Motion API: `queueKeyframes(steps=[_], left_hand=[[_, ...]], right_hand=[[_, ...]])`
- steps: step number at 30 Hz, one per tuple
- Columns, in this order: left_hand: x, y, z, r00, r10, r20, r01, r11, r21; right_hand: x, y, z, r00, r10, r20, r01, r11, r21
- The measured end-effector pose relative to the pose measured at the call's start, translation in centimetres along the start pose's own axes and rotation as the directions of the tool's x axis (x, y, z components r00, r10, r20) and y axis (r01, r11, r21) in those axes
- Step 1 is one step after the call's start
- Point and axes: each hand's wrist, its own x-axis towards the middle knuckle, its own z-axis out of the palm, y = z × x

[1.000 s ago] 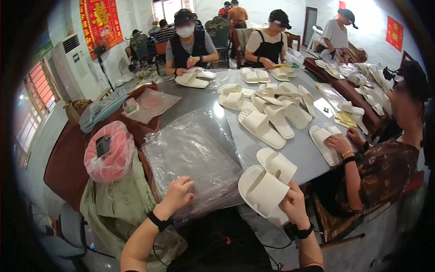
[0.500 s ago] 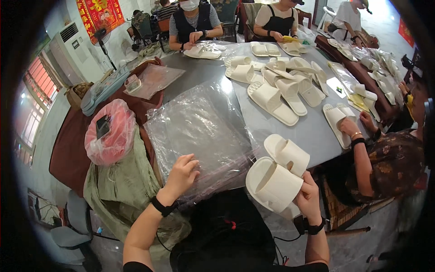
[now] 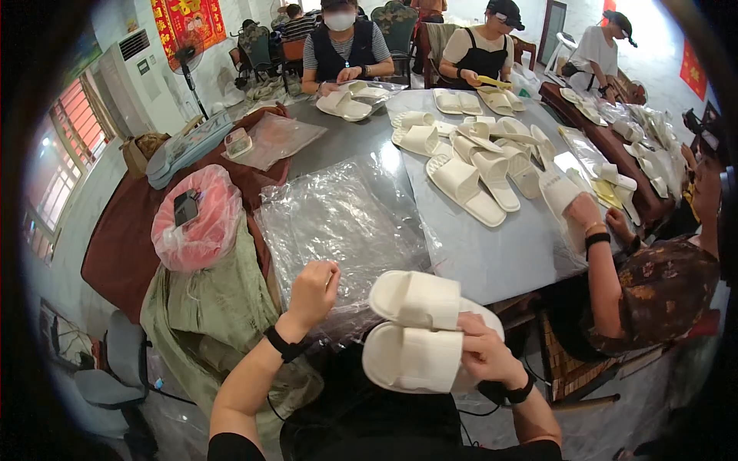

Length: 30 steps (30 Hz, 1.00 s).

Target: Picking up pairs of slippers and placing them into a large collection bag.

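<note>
My right hand [image 3: 486, 355] grips a pair of white open-toe slippers [image 3: 417, 332], one stacked beside the other, held over my lap just off the near table edge. My left hand [image 3: 310, 291] pinches the near edge of a stack of clear plastic bags [image 3: 338, 223] lying on the grey table [image 3: 492, 257]. A black band sits on each of my wrists.
More white slippers [image 3: 477, 165] lie in a heap across the table's middle. A person at the right [image 3: 653, 269] handles a slipper; two others sit at the far side. A pink bag [image 3: 196, 219] and a green sack [image 3: 207, 307] stand to my left.
My right hand has drawn the pair of slippers off the table toward my lap. My left hand has stayed on the edge of the plastic bags.
</note>
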Motion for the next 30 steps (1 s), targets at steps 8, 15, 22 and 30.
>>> queueKeyframes(steps=[8,15,22,30], left_hand=[[0.1,2.7,-1.1,0.985,0.146,-0.091,-0.142,0.989,0.042],[-1.0,3.9,-0.2,0.982,0.155,-0.108,-0.155,0.988,0.005],[-0.9,4.7,0.9,0.986,0.162,-0.039,-0.151,0.968,0.202],[-0.3,2.9,0.7,0.995,0.095,0.027,-0.098,0.986,0.136]], right_hand=[[3.7,1.2,2.7,0.999,0.041,-0.025,-0.040,0.998,0.041],[6.4,2.7,4.7,0.981,0.196,0.011,-0.179,0.917,-0.357],[11.2,4.1,7.0,0.992,0.058,-0.112,-0.096,0.925,-0.368],[12.1,5.6,9.8,0.999,0.044,-0.010,-0.045,0.932,-0.359]])
